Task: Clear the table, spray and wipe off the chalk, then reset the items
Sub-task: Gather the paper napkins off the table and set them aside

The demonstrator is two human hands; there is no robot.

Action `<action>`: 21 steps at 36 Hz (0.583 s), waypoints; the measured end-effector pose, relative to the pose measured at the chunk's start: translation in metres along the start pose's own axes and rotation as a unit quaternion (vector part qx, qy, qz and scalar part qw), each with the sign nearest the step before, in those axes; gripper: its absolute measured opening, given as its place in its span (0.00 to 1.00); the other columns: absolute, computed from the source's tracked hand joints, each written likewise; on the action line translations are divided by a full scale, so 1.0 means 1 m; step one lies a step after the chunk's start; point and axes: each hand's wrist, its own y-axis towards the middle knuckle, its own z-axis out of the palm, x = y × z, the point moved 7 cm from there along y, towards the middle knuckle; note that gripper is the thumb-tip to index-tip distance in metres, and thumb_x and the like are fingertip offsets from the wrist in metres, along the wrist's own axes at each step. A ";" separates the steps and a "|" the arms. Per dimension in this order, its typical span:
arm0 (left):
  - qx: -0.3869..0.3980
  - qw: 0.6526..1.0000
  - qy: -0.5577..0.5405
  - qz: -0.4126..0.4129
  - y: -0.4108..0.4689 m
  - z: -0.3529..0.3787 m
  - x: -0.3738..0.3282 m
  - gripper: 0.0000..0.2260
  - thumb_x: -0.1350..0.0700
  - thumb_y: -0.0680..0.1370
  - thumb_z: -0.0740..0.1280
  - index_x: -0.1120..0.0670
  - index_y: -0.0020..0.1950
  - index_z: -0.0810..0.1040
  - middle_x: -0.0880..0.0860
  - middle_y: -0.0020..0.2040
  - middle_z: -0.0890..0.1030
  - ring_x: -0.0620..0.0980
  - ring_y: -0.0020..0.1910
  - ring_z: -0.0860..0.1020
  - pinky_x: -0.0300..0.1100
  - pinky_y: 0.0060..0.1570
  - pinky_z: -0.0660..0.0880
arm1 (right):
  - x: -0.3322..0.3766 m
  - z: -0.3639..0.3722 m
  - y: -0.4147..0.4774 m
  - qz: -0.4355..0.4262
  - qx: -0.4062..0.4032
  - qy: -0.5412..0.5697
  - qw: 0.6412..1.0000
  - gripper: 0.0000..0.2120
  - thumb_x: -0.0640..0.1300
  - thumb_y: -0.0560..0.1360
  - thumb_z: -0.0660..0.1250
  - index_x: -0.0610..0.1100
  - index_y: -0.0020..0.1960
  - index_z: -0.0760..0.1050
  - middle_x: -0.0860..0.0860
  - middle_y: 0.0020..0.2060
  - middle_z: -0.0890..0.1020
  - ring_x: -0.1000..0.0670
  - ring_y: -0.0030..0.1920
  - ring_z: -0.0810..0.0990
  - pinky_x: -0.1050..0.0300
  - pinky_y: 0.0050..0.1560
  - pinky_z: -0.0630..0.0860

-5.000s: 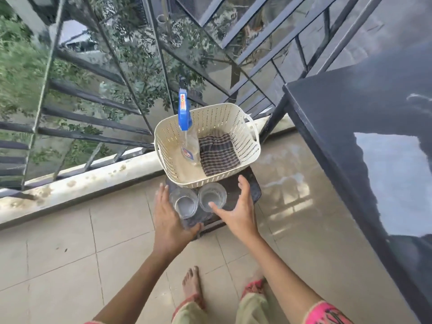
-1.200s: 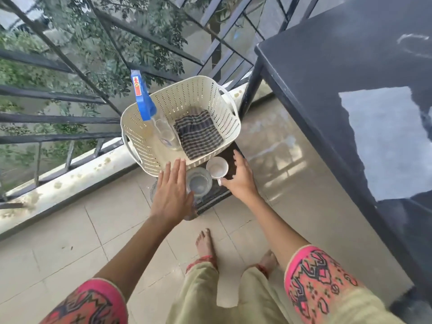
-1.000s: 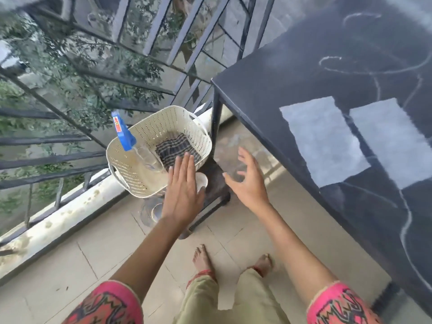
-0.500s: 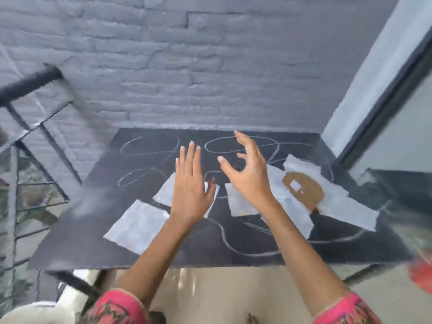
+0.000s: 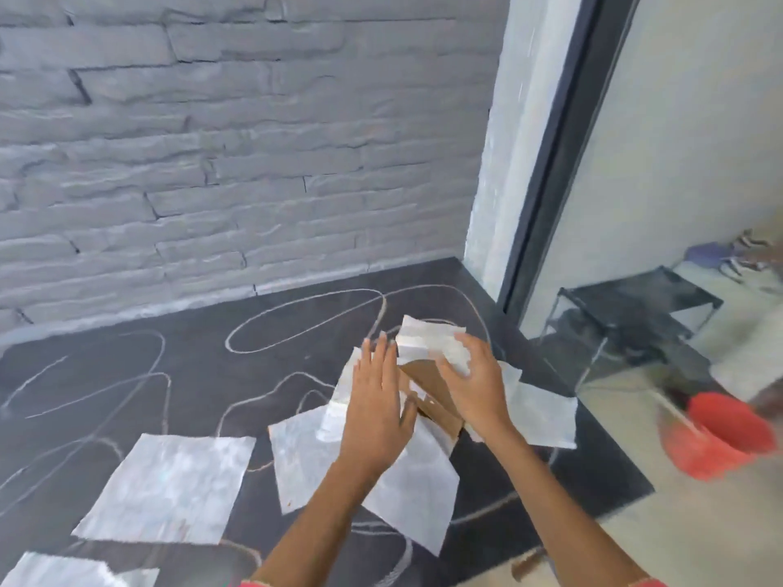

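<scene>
Nearest, at the bottom left corner, a white paper sheet (image 5: 63, 571) is cut off by the frame edge. Just beyond it a second sheet (image 5: 169, 489) lies flat on the dark table (image 5: 203, 362), apart from the rest. More sheets overlap in a loose pile (image 5: 406, 489) toward the table's right side. The left hand (image 5: 375, 410) lies flat on this pile, fingers straight and together, gripping nothing. It hides part of a brown cardboard piece (image 5: 432, 391) wedged among the papers. The right hand (image 5: 470, 387) curves its fingers over the top sheet (image 5: 423, 336). Motion blur hides whether it pinches the paper or only touches it.

Half a second ago both hands hovered spread above the table; now they are down on the pile.

Chalk lines (image 5: 296, 328) loop across the tabletop as curves, not letters. Behind stands a grey brick wall (image 5: 254, 141). Off the table's right edge sit a blurred red bucket (image 5: 720, 434) and, farther, a small black rack (image 5: 635, 307).
</scene>
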 end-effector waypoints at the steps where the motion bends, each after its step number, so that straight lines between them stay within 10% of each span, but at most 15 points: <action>1: 0.022 1.000 0.008 0.000 0.002 0.015 -0.001 0.30 0.49 0.81 0.56 0.52 0.76 0.42 0.45 0.73 0.35 0.49 0.75 0.35 0.40 0.72 0.33 | -0.022 0.001 0.000 0.028 0.006 -0.009 1.000 0.19 0.48 0.75 0.68 0.47 0.64 0.70 0.50 0.62 0.74 0.50 0.63 0.72 0.59 0.62 0.69; 11: 0.193 0.979 0.045 -0.043 0.007 0.124 0.007 0.25 0.43 0.82 0.48 0.43 0.70 0.33 0.42 0.70 0.30 0.45 0.67 0.25 0.45 0.71 0.33 | -0.136 0.024 0.001 0.153 0.080 -0.145 0.974 0.25 0.59 0.74 0.64 0.44 0.65 0.70 0.49 0.62 0.74 0.50 0.63 0.70 0.65 0.53 0.64; 21: 0.255 0.960 0.077 -0.087 0.001 0.140 0.021 0.24 0.46 0.83 0.45 0.48 0.78 0.43 0.47 0.79 0.41 0.54 0.76 0.35 0.50 0.74 0.36 | -0.142 0.035 0.003 0.183 0.073 -0.088 0.976 0.21 0.53 0.73 0.68 0.45 0.61 0.70 0.51 0.57 0.73 0.53 0.55 0.73 0.72 0.49 0.67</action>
